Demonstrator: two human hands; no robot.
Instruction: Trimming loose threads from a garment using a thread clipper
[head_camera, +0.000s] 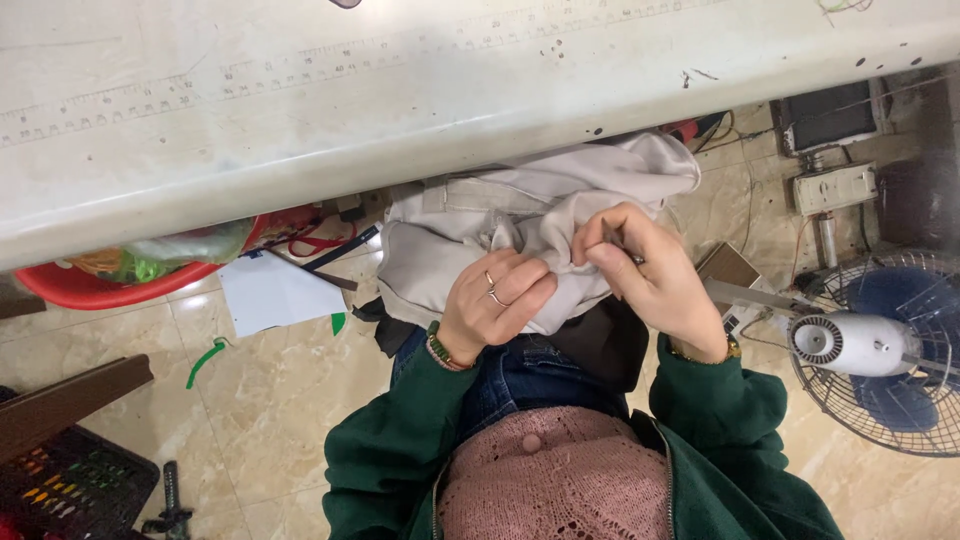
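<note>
We see the left hand (497, 300) closed on the grey garment (520, 225), just below the edge of the white surface (300, 110). The right hand (645, 275) pinches a small dark tool (622, 245) against the same garment, its fingers closed around it.

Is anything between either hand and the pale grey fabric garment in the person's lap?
Nothing visible. The left hand grips a bunched fold of the pale grey fabric garment directly. The right hand pinches the cloth beside it while holding a small dark slim tool, whose working end is hidden among the fingers.
</note>
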